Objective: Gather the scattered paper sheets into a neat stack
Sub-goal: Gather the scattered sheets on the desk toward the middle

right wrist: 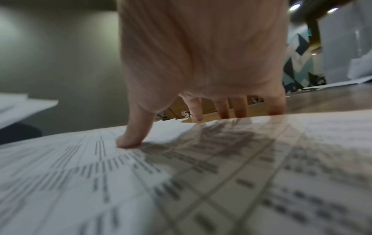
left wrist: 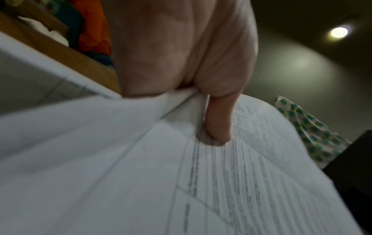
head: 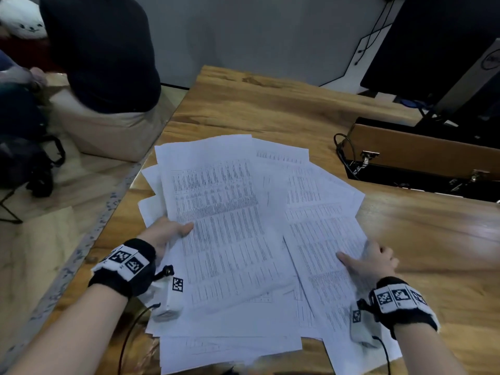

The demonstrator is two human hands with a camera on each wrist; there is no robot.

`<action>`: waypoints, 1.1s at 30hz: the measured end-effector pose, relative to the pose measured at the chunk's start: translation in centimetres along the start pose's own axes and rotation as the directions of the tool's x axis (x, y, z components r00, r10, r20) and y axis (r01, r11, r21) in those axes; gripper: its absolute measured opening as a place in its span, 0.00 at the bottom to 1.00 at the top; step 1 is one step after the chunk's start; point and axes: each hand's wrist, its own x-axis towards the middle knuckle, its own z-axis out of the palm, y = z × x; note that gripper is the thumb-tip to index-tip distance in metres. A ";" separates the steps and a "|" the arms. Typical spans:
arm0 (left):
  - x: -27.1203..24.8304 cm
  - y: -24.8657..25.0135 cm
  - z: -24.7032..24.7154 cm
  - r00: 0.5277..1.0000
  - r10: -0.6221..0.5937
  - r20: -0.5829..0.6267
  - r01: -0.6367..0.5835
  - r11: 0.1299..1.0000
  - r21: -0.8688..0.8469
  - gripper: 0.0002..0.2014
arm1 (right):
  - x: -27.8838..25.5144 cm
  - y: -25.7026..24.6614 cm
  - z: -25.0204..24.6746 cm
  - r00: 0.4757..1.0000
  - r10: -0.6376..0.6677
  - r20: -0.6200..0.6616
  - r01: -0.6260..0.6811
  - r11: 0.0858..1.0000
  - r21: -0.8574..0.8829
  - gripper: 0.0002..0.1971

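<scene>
Wooden table (head: 270, 109) under paper sheets (head: 230, 212)

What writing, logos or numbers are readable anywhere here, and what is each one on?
No text can be read as words.
Paper sheets: dense printed tables in rows and columns, too small and blurred to read.
Wrist bands: black and white square code markers, no letters.
Monitor stand: a round logo, too blurred to read.

We can read no words: the paper sheets (head: 230, 212) under both hands carry printed tables, too blurred to make out.
</scene>
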 end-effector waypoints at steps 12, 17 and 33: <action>0.5 0.0 0.9 0.989 -0.089 0.118 0.085 0.996 0.034 0.26 | -0.2 -3.6 -0.9 0.996 -0.094 -0.001 0.090 0.949 0.302 0.22; 0.6 0.3 0.7 0.984 -0.066 0.165 0.068 0.998 -0.011 0.16 | -0.7 -3.1 -3.3 0.952 -0.107 -0.286 0.266 0.752 0.603 0.15; 1.3 1.4 1.9 0.992 0.090 0.086 -0.082 0.992 -0.092 0.18 | -1.2 -6.5 -0.2 0.986 -0.138 -0.092 0.151 0.517 0.843 0.17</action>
